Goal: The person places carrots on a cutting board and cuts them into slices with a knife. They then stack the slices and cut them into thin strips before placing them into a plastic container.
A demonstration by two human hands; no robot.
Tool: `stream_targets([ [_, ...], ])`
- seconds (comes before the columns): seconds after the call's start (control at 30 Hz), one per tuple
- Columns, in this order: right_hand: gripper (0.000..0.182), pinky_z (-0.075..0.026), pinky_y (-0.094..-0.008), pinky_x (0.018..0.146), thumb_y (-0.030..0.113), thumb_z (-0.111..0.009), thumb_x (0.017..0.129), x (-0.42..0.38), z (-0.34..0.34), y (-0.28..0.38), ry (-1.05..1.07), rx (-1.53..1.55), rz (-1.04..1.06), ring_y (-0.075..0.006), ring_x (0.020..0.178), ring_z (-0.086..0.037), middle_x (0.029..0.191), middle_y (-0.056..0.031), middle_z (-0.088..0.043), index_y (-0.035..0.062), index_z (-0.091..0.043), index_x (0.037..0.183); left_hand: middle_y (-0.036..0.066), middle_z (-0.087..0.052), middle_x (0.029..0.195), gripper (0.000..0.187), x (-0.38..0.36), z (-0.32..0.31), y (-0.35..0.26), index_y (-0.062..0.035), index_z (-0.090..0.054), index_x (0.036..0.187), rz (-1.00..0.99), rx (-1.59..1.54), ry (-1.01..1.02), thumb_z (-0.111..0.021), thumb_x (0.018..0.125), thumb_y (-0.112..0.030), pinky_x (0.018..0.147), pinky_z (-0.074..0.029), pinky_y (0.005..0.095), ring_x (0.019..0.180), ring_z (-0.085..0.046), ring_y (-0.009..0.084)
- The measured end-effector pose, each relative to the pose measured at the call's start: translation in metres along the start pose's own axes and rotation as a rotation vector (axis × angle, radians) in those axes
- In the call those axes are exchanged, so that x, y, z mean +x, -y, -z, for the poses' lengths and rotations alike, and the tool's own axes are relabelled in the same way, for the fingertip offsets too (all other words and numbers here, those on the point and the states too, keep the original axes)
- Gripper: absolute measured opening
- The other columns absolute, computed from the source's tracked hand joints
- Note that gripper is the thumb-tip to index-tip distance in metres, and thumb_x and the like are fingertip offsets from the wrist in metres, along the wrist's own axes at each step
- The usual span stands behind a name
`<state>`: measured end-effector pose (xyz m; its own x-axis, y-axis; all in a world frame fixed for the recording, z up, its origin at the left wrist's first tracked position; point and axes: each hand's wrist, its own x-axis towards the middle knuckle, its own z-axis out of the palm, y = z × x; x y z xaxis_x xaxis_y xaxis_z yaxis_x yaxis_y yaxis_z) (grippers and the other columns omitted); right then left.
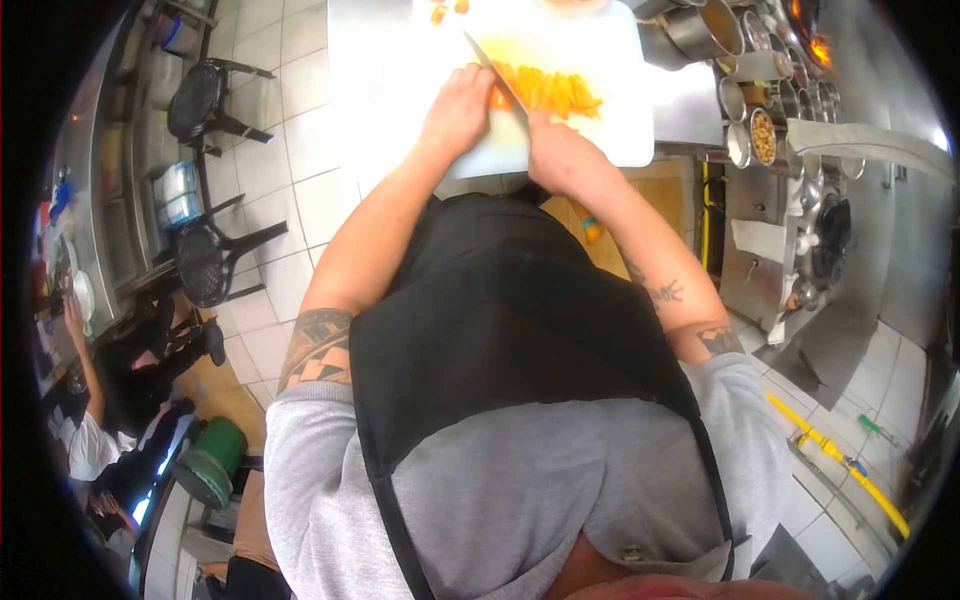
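Note:
On a white cutting board, strips of a cut orange vegetable lie in a row; its exact kind is hard to tell in the glare. My right hand is closed around the handle of a knife, whose blade slants up and left between my hands. To the left of the blade, my left hand has its fingers curled down on the orange vegetable, close to the knife. More orange bits lie at the board's far left. Part of a bowl shows at the top edge.
Metal pots and a container of pale pieces crowd the right, with a flame behind. Black stools stand on the tiles at left, near a green bin. Other people are at far left.

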<state>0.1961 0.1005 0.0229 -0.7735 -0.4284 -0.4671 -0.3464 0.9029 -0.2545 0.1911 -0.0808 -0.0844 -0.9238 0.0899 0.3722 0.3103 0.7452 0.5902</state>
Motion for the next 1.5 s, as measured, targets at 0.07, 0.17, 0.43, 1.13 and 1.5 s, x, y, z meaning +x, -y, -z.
stream_targets([
  [0.07,0.032,-0.057,-0.0542,0.085,0.002,-0.046,0.094,-0.016,-0.004,0.008,0.039,0.012,-0.067,-0.0491,0.093,-0.072,0.094,-0.0331,-0.072,-0.0111,-0.051,0.122,0.016,-0.059,0.112,0.025,-0.001,0.000,0.002,-0.0037,-0.058,0.113,-0.003,0.006,-0.009,-0.054,0.088,-0.003,0.096,-0.050,0.0462,0.109,-0.058,0.0377],
  [0.17,0.033,-0.057,-0.0537,0.084,0.003,-0.047,0.094,0.006,-0.012,-0.001,-0.009,0.030,-0.022,-0.0485,0.092,-0.072,0.094,-0.0327,-0.072,-0.0105,-0.051,0.124,0.016,-0.059,0.112,0.026,-0.001,-0.003,0.003,-0.0034,-0.058,0.113,-0.015,0.005,-0.021,-0.055,0.087,-0.003,0.096,-0.050,0.0465,0.108,-0.058,0.0379],
  [0.43,0.031,-0.058,-0.0519,0.088,0.004,-0.054,0.093,-0.009,-0.004,0.015,0.063,0.001,-0.081,-0.0437,0.099,-0.074,0.101,-0.0299,-0.074,-0.0075,-0.054,0.122,0.014,-0.061,0.108,0.026,-0.004,0.002,0.004,-0.0053,-0.061,0.112,-0.056,0.052,-0.045,-0.057,0.087,-0.004,0.092,-0.050,0.0464,0.104,-0.059,0.0365],
  [1.13,0.034,-0.058,-0.0533,0.082,0.003,-0.049,0.093,-0.006,-0.010,0.013,0.065,-0.008,-0.058,-0.0459,0.093,-0.073,0.096,-0.0317,-0.073,-0.0076,-0.049,0.126,0.014,-0.061,0.103,0.025,-0.008,0.001,0.009,-0.0059,-0.062,0.111,-0.046,0.047,-0.064,-0.058,0.086,-0.004,0.084,-0.049,0.0485,0.100,-0.060,0.0359],
  [1.5,0.034,-0.058,-0.0540,0.082,0.002,-0.049,0.093,-0.011,-0.002,0.021,0.069,-0.023,-0.068,-0.0471,0.092,-0.073,0.096,-0.0320,-0.073,-0.0077,-0.048,0.125,0.014,-0.061,0.103,0.022,-0.010,0.005,0.013,-0.0045,-0.062,0.108,-0.053,0.009,-0.043,-0.057,0.087,-0.004,0.086,-0.050,0.0483,0.099,-0.060,0.0368],
])
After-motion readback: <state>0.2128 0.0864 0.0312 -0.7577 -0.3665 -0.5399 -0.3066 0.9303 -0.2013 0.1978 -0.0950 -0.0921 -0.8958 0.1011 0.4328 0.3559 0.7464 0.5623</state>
